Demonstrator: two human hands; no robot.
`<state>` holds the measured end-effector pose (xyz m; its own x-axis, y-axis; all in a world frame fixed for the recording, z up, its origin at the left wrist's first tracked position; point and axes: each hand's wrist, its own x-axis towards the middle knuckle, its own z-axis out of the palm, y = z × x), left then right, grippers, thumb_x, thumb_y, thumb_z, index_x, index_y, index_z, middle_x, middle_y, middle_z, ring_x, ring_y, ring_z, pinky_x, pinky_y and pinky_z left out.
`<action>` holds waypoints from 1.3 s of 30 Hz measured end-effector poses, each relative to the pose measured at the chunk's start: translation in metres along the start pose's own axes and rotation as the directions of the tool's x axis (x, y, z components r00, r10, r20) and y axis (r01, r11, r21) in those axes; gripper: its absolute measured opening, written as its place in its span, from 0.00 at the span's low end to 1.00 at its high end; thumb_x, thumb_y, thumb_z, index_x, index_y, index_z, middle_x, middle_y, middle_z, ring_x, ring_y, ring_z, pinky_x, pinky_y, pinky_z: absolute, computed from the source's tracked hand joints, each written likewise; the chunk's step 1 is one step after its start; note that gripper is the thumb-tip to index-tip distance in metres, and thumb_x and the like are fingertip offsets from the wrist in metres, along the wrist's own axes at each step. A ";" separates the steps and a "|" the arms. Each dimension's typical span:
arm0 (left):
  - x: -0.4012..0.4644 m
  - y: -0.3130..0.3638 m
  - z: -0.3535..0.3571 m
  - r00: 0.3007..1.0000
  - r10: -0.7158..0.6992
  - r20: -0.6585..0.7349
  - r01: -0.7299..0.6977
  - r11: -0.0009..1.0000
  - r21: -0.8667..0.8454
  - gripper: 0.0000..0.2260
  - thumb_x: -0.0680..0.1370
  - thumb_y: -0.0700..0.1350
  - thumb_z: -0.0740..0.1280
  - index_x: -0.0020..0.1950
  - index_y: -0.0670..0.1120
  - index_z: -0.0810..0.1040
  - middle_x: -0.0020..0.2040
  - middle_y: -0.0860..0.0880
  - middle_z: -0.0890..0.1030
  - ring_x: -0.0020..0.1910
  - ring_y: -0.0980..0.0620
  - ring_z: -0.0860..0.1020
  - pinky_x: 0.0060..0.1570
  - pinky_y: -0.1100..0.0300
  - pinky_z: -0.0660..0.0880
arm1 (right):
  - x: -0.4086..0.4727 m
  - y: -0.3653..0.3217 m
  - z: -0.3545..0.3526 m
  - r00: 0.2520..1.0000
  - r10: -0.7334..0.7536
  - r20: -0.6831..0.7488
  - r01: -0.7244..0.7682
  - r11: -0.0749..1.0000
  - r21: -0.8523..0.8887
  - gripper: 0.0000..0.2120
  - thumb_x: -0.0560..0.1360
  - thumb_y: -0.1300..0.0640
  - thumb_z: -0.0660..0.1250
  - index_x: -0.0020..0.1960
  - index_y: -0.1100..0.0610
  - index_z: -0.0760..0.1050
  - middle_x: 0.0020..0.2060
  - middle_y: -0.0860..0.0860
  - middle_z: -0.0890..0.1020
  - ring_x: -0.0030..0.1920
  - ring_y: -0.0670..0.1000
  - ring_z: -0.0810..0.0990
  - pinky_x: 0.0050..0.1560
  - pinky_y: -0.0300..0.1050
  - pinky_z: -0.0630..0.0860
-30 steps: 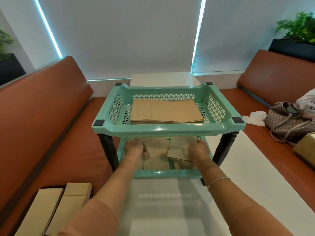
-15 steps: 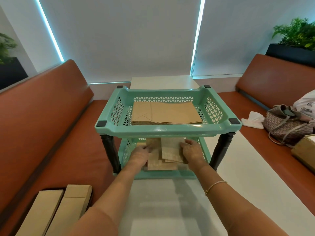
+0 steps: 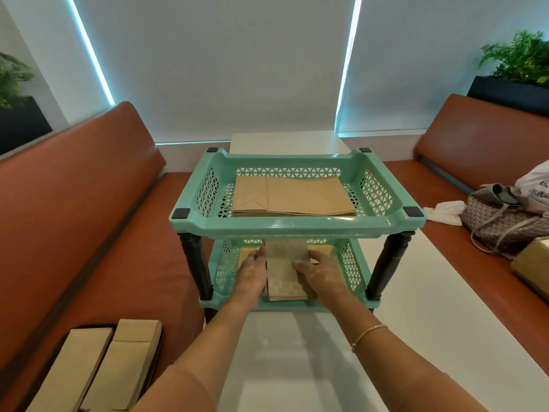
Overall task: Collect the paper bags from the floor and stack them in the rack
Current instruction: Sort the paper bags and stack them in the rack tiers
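Observation:
A mint-green two-tier plastic rack [image 3: 297, 226] with black legs stands on a white table. Its top tray holds a flat stack of brown paper bags [image 3: 292, 196]. In the lower tray lies a narrower stack of paper bags [image 3: 285, 272], lengthwise toward me. My left hand [image 3: 252, 272] presses against that stack's left edge and my right hand [image 3: 322, 273] against its right edge, fingers curled on the paper. More brown paper shows beneath and beside the stack, partly hidden by the upper tray.
Two long flat brown bags [image 3: 98, 370] lie on the orange bench seat at lower left. On the right bench are a patterned handbag [image 3: 502, 221], a white cloth [image 3: 445, 211] and a cardboard box [image 3: 531, 267]. The white table [image 3: 416, 322] stretches toward me.
The bags in the lower tray have been gathered from a skewed spread into one narrow straight stack. Both hands have closed in on its sides.

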<state>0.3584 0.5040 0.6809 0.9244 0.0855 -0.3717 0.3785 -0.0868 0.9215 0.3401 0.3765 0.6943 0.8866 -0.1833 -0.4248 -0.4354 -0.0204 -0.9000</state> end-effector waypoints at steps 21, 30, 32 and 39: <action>0.010 0.024 -0.004 0.973 -0.224 0.056 0.221 0.829 -0.515 0.12 0.77 0.48 0.61 0.54 0.42 0.75 0.42 0.40 0.78 0.38 0.42 0.77 0.33 0.54 0.75 | -0.008 -0.003 0.000 0.966 0.044 0.256 -0.089 0.982 0.168 0.12 0.77 0.66 0.61 0.60 0.63 0.74 0.40 0.56 0.81 0.38 0.53 0.79 0.42 0.47 0.78; 0.006 0.008 -0.005 0.998 -0.067 -0.021 0.064 0.993 -0.102 0.17 0.72 0.39 0.71 0.59 0.48 0.72 0.54 0.46 0.79 0.55 0.42 0.77 0.56 0.45 0.76 | 0.013 -0.004 0.012 1.000 -0.029 0.011 0.029 1.000 -0.010 0.15 0.80 0.60 0.58 0.64 0.64 0.72 0.34 0.48 0.72 0.32 0.45 0.70 0.30 0.36 0.70; 0.013 0.011 -0.018 0.985 -0.003 -0.174 0.012 0.999 0.048 0.19 0.75 0.38 0.67 0.63 0.48 0.68 0.53 0.47 0.75 0.56 0.44 0.75 0.56 0.53 0.74 | 0.020 -0.002 0.011 0.987 -0.154 -0.050 0.131 0.940 -0.316 0.15 0.80 0.59 0.57 0.63 0.65 0.72 0.38 0.49 0.76 0.37 0.46 0.74 0.39 0.37 0.74; 0.012 -0.003 -0.029 0.883 0.159 -0.442 -0.074 0.976 0.204 0.18 0.80 0.40 0.59 0.69 0.41 0.62 0.63 0.41 0.73 0.61 0.41 0.73 0.58 0.51 0.69 | 0.034 0.011 0.054 0.992 -0.123 0.021 0.086 0.545 -0.834 0.27 0.73 0.48 0.68 0.64 0.64 0.67 0.60 0.58 0.74 0.61 0.56 0.72 0.61 0.45 0.70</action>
<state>0.3668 0.5342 0.6774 0.8559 0.5001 -0.1318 0.3107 -0.2937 0.9040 0.3741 0.4228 0.6649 0.9366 -0.1584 -0.3127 -0.2918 -0.8464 -0.4455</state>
